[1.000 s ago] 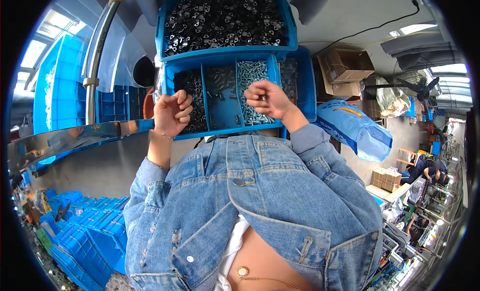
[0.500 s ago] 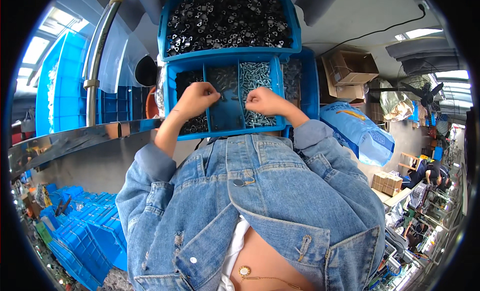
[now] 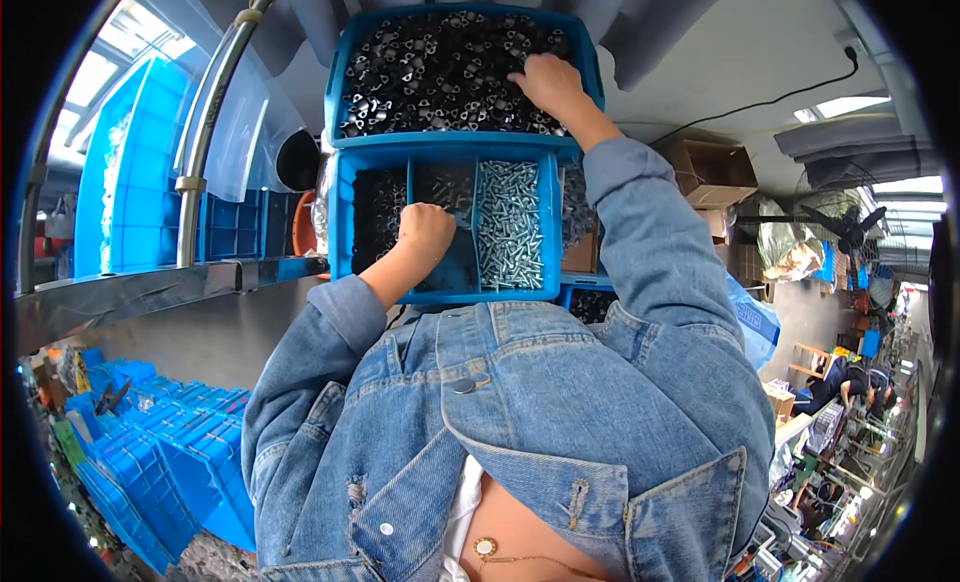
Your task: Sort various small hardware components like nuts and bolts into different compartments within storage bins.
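My right hand [image 3: 553,86] reaches into the right part of the upper blue bin [image 3: 337,77], over a heap of black and metal clamp-like pieces [image 3: 440,72]. Its fingers are bent down and closed; anything in them is hidden. Lower down, my left hand [image 3: 427,229] is closed in a fist above the middle compartment of a divided blue tray [image 3: 345,202]. I cannot make out what it holds. Silver screws [image 3: 510,222] fill the tray's right compartment. Small dark parts [image 3: 376,207] lie in the left one, and dark screws [image 3: 445,182] lie at the back of the middle one.
A metal rail [image 3: 130,294] and an upright pole [image 3: 192,182] stand at left. Stacked blue crates [image 3: 180,452] are at lower left. Cardboard boxes [image 3: 712,172] and a blue bag [image 3: 755,322] sit at right. A person [image 3: 862,384] works far right.
My right hand has moved from above the silver screws up into the upper bin. My left hand has shifted slightly right and nearer me, staying closed. The view has tilted a little.
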Available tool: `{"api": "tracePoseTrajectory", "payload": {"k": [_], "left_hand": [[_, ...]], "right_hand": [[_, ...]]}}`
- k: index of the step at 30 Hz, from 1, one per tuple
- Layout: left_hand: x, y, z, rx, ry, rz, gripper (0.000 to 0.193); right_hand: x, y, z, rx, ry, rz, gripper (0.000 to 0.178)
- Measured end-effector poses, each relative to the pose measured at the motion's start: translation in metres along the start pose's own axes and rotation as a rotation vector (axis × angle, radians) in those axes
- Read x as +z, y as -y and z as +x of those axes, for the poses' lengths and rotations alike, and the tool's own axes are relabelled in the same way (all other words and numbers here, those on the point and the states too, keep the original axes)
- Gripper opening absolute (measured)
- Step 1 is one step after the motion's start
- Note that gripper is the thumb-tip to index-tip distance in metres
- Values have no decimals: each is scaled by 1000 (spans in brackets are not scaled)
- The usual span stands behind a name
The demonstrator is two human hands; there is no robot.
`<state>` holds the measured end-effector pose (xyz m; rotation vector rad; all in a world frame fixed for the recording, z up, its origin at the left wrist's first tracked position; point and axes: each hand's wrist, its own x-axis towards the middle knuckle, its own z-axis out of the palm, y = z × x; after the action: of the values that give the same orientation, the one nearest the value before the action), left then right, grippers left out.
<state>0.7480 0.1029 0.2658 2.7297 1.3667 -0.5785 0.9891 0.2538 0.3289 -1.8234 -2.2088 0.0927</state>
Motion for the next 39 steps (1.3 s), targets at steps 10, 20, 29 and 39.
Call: {"api": "tracePoseTrajectory", "payload": {"k": [10,20,29,39], "left_hand": [[-9,-4,-16,25,5,-102,10],[-151,15,-31,519,-130,-616,21],[-90,-5,-12,608,-383,-485,21],[-73,60,-74,249,-717,-1467,33]], "right_hand": [[-25,-5,-45,548,561,1485,20],[19,82,-176,675,569,2594,35],[46,101,-187,716,276,2465,29],[32,158,-129,980,420,2514,28]]}}
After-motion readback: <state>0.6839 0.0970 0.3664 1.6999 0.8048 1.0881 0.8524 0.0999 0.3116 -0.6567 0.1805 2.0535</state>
